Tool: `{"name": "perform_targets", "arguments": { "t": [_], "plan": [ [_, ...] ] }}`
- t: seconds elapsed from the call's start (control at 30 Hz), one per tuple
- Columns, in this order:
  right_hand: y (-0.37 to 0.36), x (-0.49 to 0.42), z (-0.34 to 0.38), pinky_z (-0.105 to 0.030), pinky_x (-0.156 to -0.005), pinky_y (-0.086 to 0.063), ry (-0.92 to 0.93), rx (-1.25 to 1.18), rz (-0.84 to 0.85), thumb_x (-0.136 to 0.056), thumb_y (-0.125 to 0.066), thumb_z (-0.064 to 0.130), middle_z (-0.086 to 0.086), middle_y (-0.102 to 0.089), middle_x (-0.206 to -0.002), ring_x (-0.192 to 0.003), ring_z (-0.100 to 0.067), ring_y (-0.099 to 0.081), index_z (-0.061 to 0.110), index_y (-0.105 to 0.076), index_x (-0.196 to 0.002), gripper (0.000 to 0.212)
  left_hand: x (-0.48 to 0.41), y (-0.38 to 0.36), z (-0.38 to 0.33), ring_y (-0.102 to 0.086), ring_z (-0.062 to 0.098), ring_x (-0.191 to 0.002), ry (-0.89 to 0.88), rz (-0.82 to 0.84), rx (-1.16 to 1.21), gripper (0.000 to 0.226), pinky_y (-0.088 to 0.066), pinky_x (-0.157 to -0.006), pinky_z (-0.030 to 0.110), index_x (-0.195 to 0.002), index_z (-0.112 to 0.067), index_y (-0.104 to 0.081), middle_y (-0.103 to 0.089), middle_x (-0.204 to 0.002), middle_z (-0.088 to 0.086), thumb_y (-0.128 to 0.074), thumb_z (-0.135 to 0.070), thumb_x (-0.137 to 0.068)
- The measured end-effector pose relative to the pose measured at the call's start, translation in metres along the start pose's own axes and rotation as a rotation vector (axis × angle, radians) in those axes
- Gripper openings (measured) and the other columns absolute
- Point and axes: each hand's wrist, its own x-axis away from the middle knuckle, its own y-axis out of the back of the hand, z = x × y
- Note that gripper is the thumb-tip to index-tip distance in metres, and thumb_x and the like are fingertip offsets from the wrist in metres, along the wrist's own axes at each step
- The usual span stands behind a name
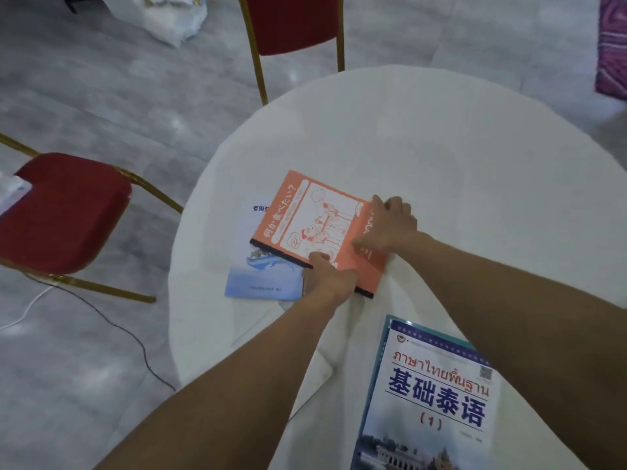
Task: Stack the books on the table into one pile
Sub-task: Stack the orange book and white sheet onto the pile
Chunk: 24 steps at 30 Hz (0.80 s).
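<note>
An orange book (298, 225) with white line drawings lies askew on top of a pale blue book (261, 283) near the left edge of the round white table (441, 147). My left hand (327, 276) grips the orange book's black spine edge, thumb on the cover. My right hand (386, 225) holds its right edge with fingers over the cover. A third book (431, 401), white and teal with blue Chinese and red Thai lettering, lies apart at the near right, partly under my right forearm.
Two red chairs with gold frames stand by the table, one at the left (61, 215) and one at the far side (291, 25). A black cable (118, 327) and a white cable run over the grey floor. The tablecloth is creased near me.
</note>
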Motion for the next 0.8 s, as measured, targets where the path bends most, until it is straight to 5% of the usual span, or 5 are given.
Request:
{"name": "perform_targets", "arguments": {
  "t": [0.13,0.3,0.4,0.57,0.8],
  "plan": [
    [-0.002,0.009,-0.019,-0.042,-0.092,-0.039,-0.179,-0.13,0.033,-0.051,-0.08,0.058,-0.012,-0.041,-0.129,-0.123,-0.033,-0.042,0.023,-0.032,-0.136,0.104,-0.003,0.004,-0.003,-0.053,0.026,-0.096,-0.045,-0.154,-0.035,0.054,-0.053,-0.081,0.039,-0.125,-0.017,-0.037,-0.038,-0.125,0.006,-0.064,-0.021,-0.078],
    [-0.003,0.026,-0.036,-0.034,-0.075,-0.047,-0.194,-0.399,0.061,-0.074,-0.077,0.03,-0.008,-0.058,-0.116,-0.096,-0.026,-0.057,0.014,-0.037,-0.118,0.062,-0.011,-0.004,-0.006,-0.047,0.031,-0.118,-0.067,-0.248,-0.156,0.059,-0.041,-0.103,0.041,-0.122,-0.012,-0.036,-0.039,-0.13,0.011,-0.068,-0.021,-0.074],
    [0.003,0.038,-0.04,-0.041,-0.089,-0.057,-0.166,-0.61,0.061,-0.084,-0.067,0.011,-0.006,-0.062,-0.116,-0.103,-0.025,-0.064,0.017,-0.04,-0.121,0.046,-0.01,-0.007,-0.006,-0.044,0.031,-0.118,-0.087,-0.292,-0.18,0.06,-0.04,-0.103,0.039,-0.12,-0.01,-0.034,-0.037,-0.128,0.012,-0.068,-0.018,-0.071],
    [0.016,0.068,-0.051,-0.021,-0.056,-0.057,-0.092,-0.996,0.156,-0.088,-0.065,-0.005,-0.001,-0.068,-0.111,-0.089,-0.012,-0.069,0.027,-0.049,-0.127,0.053,-0.005,0.002,-0.008,-0.053,0.034,-0.11,-0.074,-0.267,0.023,0.058,-0.051,-0.089,0.043,-0.123,-0.016,-0.029,-0.043,-0.127,0.013,-0.064,-0.012,-0.077],
    [0.015,0.113,-0.077,-0.036,-0.075,-0.063,-0.101,-1.184,0.171,-0.088,-0.067,-0.003,-0.002,-0.071,-0.113,-0.098,-0.022,-0.072,0.032,-0.048,-0.129,0.057,0.025,0.011,-0.021,-0.056,0.029,-0.107,-0.097,-0.089,0.139,0.068,-0.05,-0.085,0.04,-0.142,-0.024,-0.017,-0.055,-0.125,0.012,-0.055,-0.012,-0.087]
  ]
}}
